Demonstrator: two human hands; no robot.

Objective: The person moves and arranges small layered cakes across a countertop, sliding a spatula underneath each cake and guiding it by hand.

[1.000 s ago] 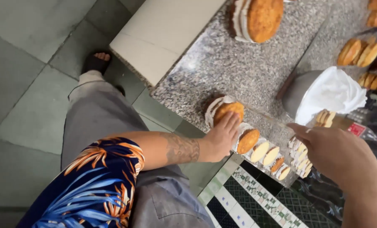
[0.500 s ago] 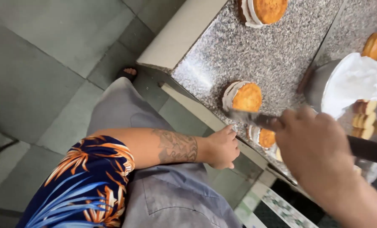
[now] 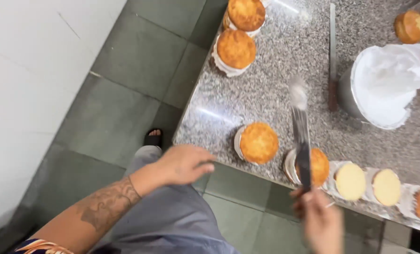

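My left hand (image 3: 184, 163) hovers empty with fingers loosely curled just off the near edge of a grey granite counter (image 3: 285, 61). It is nearest a round golden cake layer (image 3: 258, 142) stacked on white cream at the counter's edge. My right hand (image 3: 319, 220) grips the handle of a long palette knife (image 3: 300, 131). Its blade points away from me and has white cream at the tip. The blade crosses over a second cake (image 3: 317, 166).
Two more round cakes (image 3: 236, 49) (image 3: 246, 14) stand at the counter's far left. A metal bowl of white cream (image 3: 382, 87) sits at the right, a second knife (image 3: 333, 56) beside it. Pale sliced layers (image 3: 369, 183) line the near edge. Green floor tiles lie below.
The view has swung left and up along the counter. My left hand has come off the counter edge. My right hand has drawn back towards me, with the knife now raised over the cakes.
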